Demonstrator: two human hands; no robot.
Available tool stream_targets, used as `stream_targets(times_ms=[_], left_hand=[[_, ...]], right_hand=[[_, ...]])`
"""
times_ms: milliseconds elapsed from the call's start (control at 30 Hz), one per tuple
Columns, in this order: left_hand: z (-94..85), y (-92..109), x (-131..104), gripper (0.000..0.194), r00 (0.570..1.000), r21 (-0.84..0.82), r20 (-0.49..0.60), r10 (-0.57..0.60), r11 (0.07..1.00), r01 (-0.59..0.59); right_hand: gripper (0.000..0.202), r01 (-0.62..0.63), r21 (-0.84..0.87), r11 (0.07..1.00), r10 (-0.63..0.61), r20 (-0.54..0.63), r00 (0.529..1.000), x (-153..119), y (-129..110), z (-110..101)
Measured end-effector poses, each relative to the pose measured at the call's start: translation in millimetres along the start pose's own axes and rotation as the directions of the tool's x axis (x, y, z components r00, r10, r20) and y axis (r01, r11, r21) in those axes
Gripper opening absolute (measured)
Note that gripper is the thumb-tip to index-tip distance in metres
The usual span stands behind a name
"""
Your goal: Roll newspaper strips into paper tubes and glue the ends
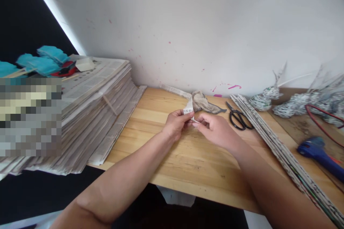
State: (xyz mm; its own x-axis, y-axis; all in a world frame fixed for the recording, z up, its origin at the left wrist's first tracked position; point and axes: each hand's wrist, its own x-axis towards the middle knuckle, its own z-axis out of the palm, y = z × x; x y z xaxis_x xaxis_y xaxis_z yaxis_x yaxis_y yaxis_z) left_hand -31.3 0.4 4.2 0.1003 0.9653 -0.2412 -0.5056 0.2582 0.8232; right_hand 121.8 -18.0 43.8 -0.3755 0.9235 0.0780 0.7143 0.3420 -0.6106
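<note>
Both my hands meet over the middle of the wooden table [161, 164]. My left hand [176, 123] pinches a narrow strip of printed newspaper [188, 108] between thumb and fingers; the strip stands up from the hand and leans away toward the wall. At the strip's lower end, my right hand [211, 127] is closed with its fingertips on a thin piece, seemingly a rolled corner of the same paper. The fingertips of the two hands nearly touch. Just behind them lies a crumpled grey-brown cloth [202, 103], partly covered by the strip.
Tall newspaper stacks [107, 93] stand on the left, bearing blue bundles [44, 61]. Black-handled scissors [238, 118] lie right of my hands, then long rolled paper sticks [271, 139], a blue glue gun [319, 154] and woven paper pieces [264, 99]. A wall [188, 25] rises behind.
</note>
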Motion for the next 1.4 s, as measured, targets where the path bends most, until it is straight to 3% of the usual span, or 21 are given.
stream_targets(times_ms=[100, 167, 267, 367, 433, 500, 600, 700, 767, 867, 933, 1033, 1133, 1200, 1267, 1333, 1400], left_hand=[[-0.7, -0.4, 0.7, 0.032, 1.0, -0.003, 0.008, 0.005, 1.0, -0.005], [0.0, -0.1, -0.4, 0.032, 0.999, -0.005, 0.032, 0.005, 1.0, -0.005], [1.6, 1.0, -3.3, 0.032, 0.999, -0.007, 0.053, 0.004, 1.0, -0.004], [2.0, 2.0, -4.6, 0.032, 0.997, 0.009, 0.073, -0.01, 1.0, 0.009], [1.3, 2.5, -3.8, 0.033, 0.998, 0.027, 0.053, -0.033, 0.999, 0.032], [0.3, 2.7, -2.2, 0.034, 0.999, 0.037, 0.008, -0.046, 0.998, 0.045], [-0.3, 2.5, -0.4, 0.034, 0.999, 0.027, -0.02, -0.028, 0.999, 0.029], [0.3, 1.6, -0.7, 0.034, 1.0, -0.003, 0.007, 0.001, 1.0, -0.001], [0.9, 0.9, -1.6, 0.033, 1.0, -0.008, 0.024, 0.013, 1.0, -0.013], [1.2, 0.3, -2.4, 0.033, 0.999, 0.011, 0.033, 0.011, 1.0, -0.011], [1.0, 0.3, -2.2, 0.033, 1.0, 0.024, 0.024, -0.007, 1.0, 0.007], [0.5, 0.9, -1.3, 0.034, 0.999, 0.036, -0.007, -0.037, 0.999, 0.037], [0.5, 1.9, -1.2, 0.033, 0.999, 0.033, 0.0, -0.041, 0.999, 0.041], [1.0, 2.7, -1.8, 0.032, 0.999, 0.025, 0.015, -0.044, 0.999, 0.044], [1.8, 3.8, -3.0, 0.031, 0.999, 0.017, 0.024, -0.046, 0.999, 0.046], [2.6, 4.7, -4.2, 0.031, 0.998, 0.016, 0.033, -0.05, 0.999, 0.05], [3.0, 5.1, -4.8, 0.031, 0.998, 0.022, 0.034, -0.057, 0.998, 0.056]], right_hand=[[0.026, 0.123, -0.198, 0.972, -0.14, -0.074, 0.987, -0.1, -0.5, 0.7], [0.03, 0.102, -0.164, 0.981, -0.11, -0.038, 0.993, 0.6, 0.2, -0.7], [0.035, -0.096, 0.112, 0.989, 0.078, 0.156, 0.985, 1.5, 2.2, -4.2], [0.04, -0.299, 0.276, 0.913, 0.195, 0.35, 0.916, 1.0, 3.2, -5.9], [0.038, -0.222, 0.205, 0.953, 0.164, 0.269, 0.949, 0.2, 2.4, -4.7], [0.028, -0.027, 0.023, 0.999, 0.025, 0.079, 0.997, -0.6, 1.0, -2.2], [0.02, 0.152, -0.241, 0.959, -0.176, -0.083, 0.981, -1.1, -0.5, 1.1], [0.028, 0.127, -0.267, 0.955, -0.153, -0.08, 0.985, -0.5, -0.1, 0.8], [0.032, 0.031, -0.117, 0.993, -0.031, 0.001, 1.0, 0.1, 0.8, -0.6], [0.039, -0.132, 0.108, 0.985, 0.11, 0.192, 0.975, 0.2, 1.6, -1.6], [0.036, -0.092, 0.064, 0.994, 0.082, 0.148, 0.986, -0.4, 1.3, -1.0], [0.028, 0.079, -0.166, 0.983, -0.086, -0.036, 0.996, -1.4, -0.3, 0.0], [0.028, 0.115, -0.248, 0.962, -0.137, -0.073, 0.988, -1.1, -1.2, -0.7], [0.03, 0.043, -0.145, 0.988, -0.048, -0.029, 0.998, -0.1, -0.5, -1.6], [0.032, -0.114, 0.083, 0.99, 0.106, 0.104, 0.989, 1.1, 1.2, -2.2], [0.034, -0.295, 0.284, 0.913, 0.217, 0.276, 0.936, 2.1, 3.1, -2.1], [0.034, -0.381, 0.335, 0.862, 0.262, 0.349, 0.9, 2.4, 4.0, -1.3]])
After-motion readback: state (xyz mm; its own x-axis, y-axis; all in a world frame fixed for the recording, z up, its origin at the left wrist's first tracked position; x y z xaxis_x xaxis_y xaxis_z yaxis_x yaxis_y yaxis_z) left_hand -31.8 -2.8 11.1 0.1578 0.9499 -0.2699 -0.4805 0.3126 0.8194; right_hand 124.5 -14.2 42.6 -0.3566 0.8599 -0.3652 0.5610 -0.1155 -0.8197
